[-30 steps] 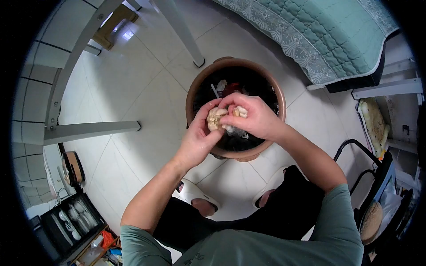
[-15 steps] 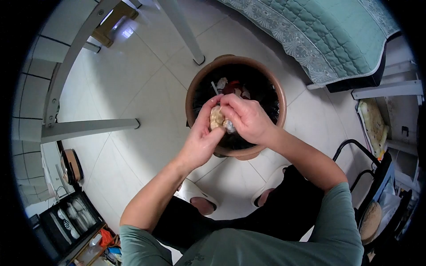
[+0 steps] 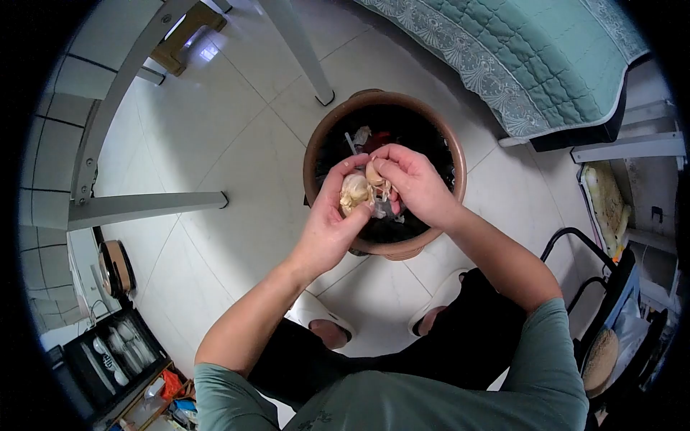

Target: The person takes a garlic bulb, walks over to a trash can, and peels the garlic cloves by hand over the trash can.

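Note:
My left hand [image 3: 328, 219] is curled around a pale garlic bulb [image 3: 354, 189], thumb on its near side. My right hand [image 3: 418, 185] pinches a tan garlic clove [image 3: 373, 173] between thumb and fingers, right beside the bulb. Shreds of papery skin show between the two hands. Both hands are over a round brown bin [image 3: 454, 154] lined with a black bag. Inside it, a white stick [image 3: 350, 143], some crumpled wrapping [image 3: 361, 134] and a piece of red waste are visible. My hands hide much of the bin's contents.
Two slippered feet stand on the tiled floor just this side of the bin. Grey table legs [image 3: 154, 208] are at the left, and a bed with a green quilt [image 3: 532, 68] is at upper right. A black-framed cart [image 3: 604, 309] stands at right, a cutlery tray [image 3: 115, 359] at lower left.
My right hand has shifted slightly right, and a clove now shows in its pinch, pulled outward from the bulb. More of the bulb is exposed in my left hand.

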`<state>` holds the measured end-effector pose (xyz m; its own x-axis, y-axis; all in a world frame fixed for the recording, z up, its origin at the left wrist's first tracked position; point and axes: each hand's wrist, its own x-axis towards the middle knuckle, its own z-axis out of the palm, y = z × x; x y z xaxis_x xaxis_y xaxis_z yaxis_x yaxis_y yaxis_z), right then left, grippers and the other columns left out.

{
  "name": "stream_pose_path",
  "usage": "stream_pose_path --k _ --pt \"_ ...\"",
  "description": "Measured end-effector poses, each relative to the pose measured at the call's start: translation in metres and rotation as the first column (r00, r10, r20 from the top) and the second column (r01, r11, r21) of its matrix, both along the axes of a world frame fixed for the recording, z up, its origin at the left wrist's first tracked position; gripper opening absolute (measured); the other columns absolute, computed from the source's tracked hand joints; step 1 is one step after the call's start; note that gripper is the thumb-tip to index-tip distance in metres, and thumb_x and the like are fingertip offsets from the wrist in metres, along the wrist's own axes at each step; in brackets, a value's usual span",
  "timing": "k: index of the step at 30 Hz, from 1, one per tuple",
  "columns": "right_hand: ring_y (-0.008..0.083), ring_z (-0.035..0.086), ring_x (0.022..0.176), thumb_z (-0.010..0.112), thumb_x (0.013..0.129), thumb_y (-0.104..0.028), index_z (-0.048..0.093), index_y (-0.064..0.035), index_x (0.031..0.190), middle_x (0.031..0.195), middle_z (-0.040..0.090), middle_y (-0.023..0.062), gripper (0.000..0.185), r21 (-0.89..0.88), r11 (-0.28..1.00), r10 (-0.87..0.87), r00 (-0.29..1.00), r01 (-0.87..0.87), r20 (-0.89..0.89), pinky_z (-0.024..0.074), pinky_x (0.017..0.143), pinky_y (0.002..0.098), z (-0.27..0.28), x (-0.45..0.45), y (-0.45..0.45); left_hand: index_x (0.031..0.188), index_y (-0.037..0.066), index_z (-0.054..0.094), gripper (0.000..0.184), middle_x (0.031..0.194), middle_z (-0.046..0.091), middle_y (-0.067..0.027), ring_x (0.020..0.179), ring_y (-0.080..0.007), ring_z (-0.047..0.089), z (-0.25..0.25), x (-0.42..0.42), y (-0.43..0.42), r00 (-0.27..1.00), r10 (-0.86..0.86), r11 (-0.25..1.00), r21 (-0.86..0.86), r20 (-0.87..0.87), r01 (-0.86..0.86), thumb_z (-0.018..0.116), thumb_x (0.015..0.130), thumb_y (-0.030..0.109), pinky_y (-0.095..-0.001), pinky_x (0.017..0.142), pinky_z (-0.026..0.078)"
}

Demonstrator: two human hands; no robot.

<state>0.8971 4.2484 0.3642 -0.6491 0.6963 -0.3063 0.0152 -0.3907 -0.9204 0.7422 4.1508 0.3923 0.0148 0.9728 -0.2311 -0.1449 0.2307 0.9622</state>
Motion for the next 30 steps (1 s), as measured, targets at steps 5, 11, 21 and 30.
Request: stream_pose_path --k 5,11,21,30 --pt "0.0060 0.052 0.055 0.050 0.100 -0.021 0.060 -0.0040 0.102 0.077 0.059 0.0021 0.020 -0.097 0.994 0.043 0.998 -0.047 -0.045 0.0441 0.045 0.0222 0.005 -0.002 -0.003 0.143 0.005 0.034 0.059 0.123 0.050 -0.0068 0.112 -0.0144 0.052 0.000 0.000 0.001 0.999 0.028 0.998 0.053 -0.037 -0.026 0.052 0.088 -0.004 -0.0285 0.099 0.042" --pt "0.0117 0.055 0.060 0.057 0.096 -0.033 0.057 -0.0087 0.093 0.082 0.062 0.0058 0.025 -0.348 0.932 -0.167 0.970 0.097 -0.177 0.0421 0.045 0.0243 -0.006 0.011 0.015 0.137 0.007 0.036 0.055 0.119 0.051 -0.0056 0.110 -0.0147 0.051 -0.012 -0.003 -0.003 0.989 0.094 0.994 0.069 -0.113 -0.086 0.058 0.087 0.001 -0.0307 0.098 0.042" --pt "0.0075 0.054 0.064 0.059 0.095 -0.018 0.060 -0.0033 0.108 0.082 0.059 0.0012 0.020 -0.063 0.997 0.031 0.999 -0.033 -0.042 0.0422 0.048 0.0210 -0.004 0.008 0.007 0.136 0.004 0.044 0.047 0.118 0.057 -0.0068 0.105 -0.0140 0.056 -0.009 -0.003 0.001 0.993 0.055 0.997 -0.047 -0.107 -0.060 0.050 0.090 0.004 -0.0276 0.092 0.045" --pt "0.0287 0.068 0.069 0.072 0.086 -0.023 0.063 -0.0022 0.093 0.079 0.068 0.0147 0.024 0.679 0.730 -0.043 0.987 -0.075 0.156 0.0528 0.064 0.0376 0.030 0.004 -0.012 0.139 0.007 0.040 0.043 0.121 0.057 -0.0073 0.108 -0.0186 0.057 -0.005 -0.009 0.007 0.888 0.295 0.944 -0.252 0.353 -0.213 0.046 0.102 0.030 -0.0331 0.095 0.044"
